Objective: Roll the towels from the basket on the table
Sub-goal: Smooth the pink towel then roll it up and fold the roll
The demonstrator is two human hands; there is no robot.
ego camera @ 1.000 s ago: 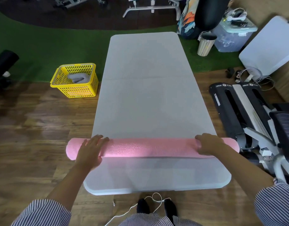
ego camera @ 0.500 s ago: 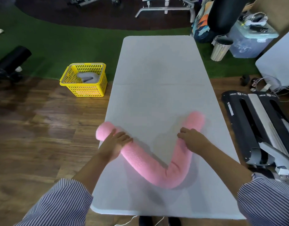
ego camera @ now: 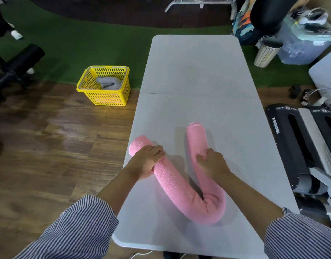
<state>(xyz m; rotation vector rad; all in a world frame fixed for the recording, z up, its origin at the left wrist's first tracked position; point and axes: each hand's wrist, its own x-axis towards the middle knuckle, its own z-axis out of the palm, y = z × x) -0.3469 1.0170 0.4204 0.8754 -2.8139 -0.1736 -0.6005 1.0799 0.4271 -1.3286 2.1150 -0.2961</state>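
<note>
A gym room with a wood floor, green turf farther back, and a long grey table (ego camera: pixel 198 75) running away from the viewer. Far left of the grip, on the floor beside the table, stands a yellow basket (ego camera: pixel 105 98) holding a grey towel (ego camera: pixel 106 83). The left hand (ego camera: pixel 145 161) curls over one arm of a pink rolled towel (ego camera: pixel 179 191), near its left end at the table's left edge. The roll lies on the near half of the table, bent into a V whose bottom points toward the viewer, below and between the two hands. The right hand (ego camera: pixel 212 162) presses down on the other arm, fingers bent against it; that arm's end points away, just beyond the hand. Right of the table are a black exercise machine (ego camera: pixel 299 146) and a slatted bin (ego camera: pixel 266 53).
</note>
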